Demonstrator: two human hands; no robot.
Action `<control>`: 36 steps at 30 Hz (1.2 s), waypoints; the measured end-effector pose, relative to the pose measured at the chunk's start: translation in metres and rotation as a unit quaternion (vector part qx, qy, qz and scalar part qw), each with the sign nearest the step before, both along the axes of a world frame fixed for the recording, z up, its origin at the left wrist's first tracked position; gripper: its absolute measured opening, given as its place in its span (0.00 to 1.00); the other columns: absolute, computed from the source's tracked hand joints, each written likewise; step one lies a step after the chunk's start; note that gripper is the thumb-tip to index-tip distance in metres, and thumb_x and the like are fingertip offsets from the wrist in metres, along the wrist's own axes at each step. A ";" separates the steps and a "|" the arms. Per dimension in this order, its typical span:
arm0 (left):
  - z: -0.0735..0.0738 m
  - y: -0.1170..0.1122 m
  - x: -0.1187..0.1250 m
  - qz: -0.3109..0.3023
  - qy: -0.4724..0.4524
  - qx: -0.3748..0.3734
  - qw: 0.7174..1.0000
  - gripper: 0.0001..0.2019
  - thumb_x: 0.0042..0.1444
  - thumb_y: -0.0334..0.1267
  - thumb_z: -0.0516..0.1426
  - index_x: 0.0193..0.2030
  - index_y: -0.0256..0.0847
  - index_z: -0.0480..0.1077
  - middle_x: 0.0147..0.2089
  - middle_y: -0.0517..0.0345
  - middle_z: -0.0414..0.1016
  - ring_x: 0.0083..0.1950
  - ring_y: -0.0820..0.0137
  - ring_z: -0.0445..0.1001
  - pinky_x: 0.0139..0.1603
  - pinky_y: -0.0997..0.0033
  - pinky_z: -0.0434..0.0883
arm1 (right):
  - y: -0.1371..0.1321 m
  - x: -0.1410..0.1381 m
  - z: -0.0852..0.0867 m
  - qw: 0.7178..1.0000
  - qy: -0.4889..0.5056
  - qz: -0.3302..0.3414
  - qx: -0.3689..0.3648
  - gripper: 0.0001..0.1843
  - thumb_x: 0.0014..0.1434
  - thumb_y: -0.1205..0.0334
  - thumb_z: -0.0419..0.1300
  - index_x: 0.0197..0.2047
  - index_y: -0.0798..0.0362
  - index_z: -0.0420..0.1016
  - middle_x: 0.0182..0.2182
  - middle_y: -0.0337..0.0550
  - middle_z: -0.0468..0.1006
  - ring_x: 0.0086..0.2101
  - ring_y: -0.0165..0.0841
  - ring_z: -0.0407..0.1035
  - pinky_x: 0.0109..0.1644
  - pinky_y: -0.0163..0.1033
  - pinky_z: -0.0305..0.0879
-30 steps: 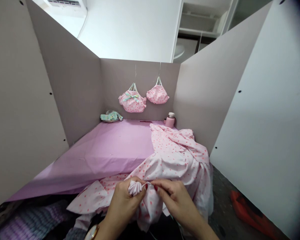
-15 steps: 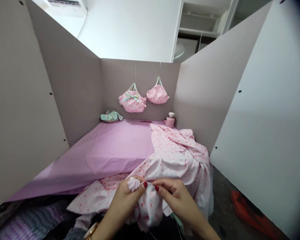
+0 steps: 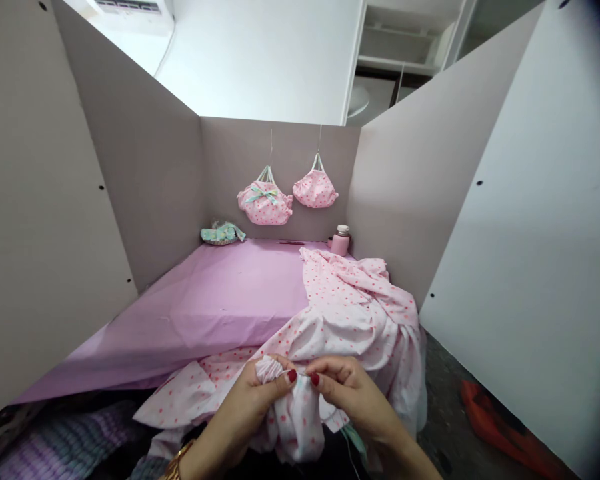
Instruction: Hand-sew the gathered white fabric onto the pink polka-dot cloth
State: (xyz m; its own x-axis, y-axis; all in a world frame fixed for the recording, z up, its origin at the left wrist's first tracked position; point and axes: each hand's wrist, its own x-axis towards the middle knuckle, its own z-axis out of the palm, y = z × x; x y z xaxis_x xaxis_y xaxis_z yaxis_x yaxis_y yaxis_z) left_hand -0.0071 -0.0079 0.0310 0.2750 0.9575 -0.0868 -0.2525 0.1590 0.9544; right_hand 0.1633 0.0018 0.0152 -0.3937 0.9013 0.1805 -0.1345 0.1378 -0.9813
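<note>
Close to my lap, my left hand (image 3: pixel 265 390) is closed on a pink-dotted fabric (image 3: pixel 300 427), whose edge is bunched into tight pleats between thumb and fingers. My right hand (image 3: pixel 347 387) pinches a thin sewing needle (image 3: pixel 303 373) at the fabric's edge, its fingertips just right of my left thumb; the needle is mostly hidden. A thin pale thread (image 3: pixel 351 457) hangs below my right hand. The rest of the fabric drops in folds beneath both hands. A strip of green fabric (image 3: pixel 354 440) shows under my right wrist.
A large dotted cloth (image 3: pixel 350 327) drapes over the right of the purple-covered table (image 3: pixel 240 280). Two dotted bonnet-like pieces (image 3: pixel 265 203) hang on the back panel. A pink bottle (image 3: pixel 340 241) stands at back right, a basket with green fabric (image 3: pixel 223 233) at back left. Grey panels enclose the sides.
My hands stay nearly in place, with small shifts of the fingers. The needle between the fingertips shows less now, and the hanging fabric has swung slightly.
</note>
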 end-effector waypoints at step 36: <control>-0.012 0.024 -0.017 0.238 0.080 0.134 0.959 0.10 0.51 0.43 0.57 0.33 0.38 0.70 0.22 0.64 0.70 0.23 0.72 0.67 0.25 0.77 0.65 | -0.027 0.013 0.025 0.978 -0.130 0.113 0.114 0.12 0.60 0.58 0.54 0.46 0.52 0.67 0.26 0.38 0.68 0.27 0.28 0.64 0.31 0.33 0.59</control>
State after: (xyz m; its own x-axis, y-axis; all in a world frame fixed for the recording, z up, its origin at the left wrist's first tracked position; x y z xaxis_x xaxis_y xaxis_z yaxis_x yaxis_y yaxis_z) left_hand -0.0238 0.0158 0.0190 -0.1946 0.9652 0.1745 -0.0829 -0.1934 0.9776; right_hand 0.1762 -0.0252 0.0402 -0.6375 0.7341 0.2338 0.0633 0.3523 -0.9338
